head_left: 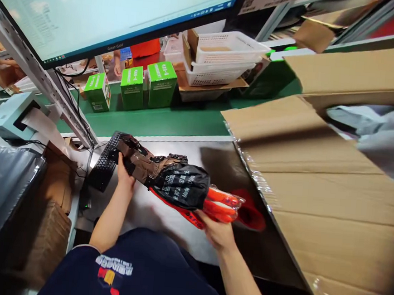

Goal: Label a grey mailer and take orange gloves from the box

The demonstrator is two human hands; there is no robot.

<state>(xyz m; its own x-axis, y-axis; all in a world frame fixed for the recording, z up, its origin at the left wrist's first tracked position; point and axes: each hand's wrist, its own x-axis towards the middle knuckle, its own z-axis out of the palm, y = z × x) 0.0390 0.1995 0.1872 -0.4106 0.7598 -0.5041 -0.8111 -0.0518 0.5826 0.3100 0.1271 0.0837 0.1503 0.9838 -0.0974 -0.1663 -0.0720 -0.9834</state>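
A long black-and-orange bundle (pixel 183 187) lies across both my hands above the grey bench. White print, partly readable as "Made in China", marks its black middle. Crumpled, shiny black and brown wrapping (pixel 141 161) covers the left end; orange-red finger-like parts in clear film stick out at the right. My left hand (pixel 125 173) is closed around the wrapped end, thumb on the near side, other fingers hidden below. My right hand (pixel 218 232) grips the orange end from beneath, its fingers partly hidden. Just beyond it, a blurred red round thing (pixel 252 215) sits on the bench.
A black keyboard (pixel 105 163) lies left of the bundle under a monitor (pixel 111 18). Green boxes (pixel 161 84) and white baskets (pixel 224 58) stand on the green surface behind. A large open carton (pixel 317 175) fills the right side. At left is a label printer (pixel 11 114).
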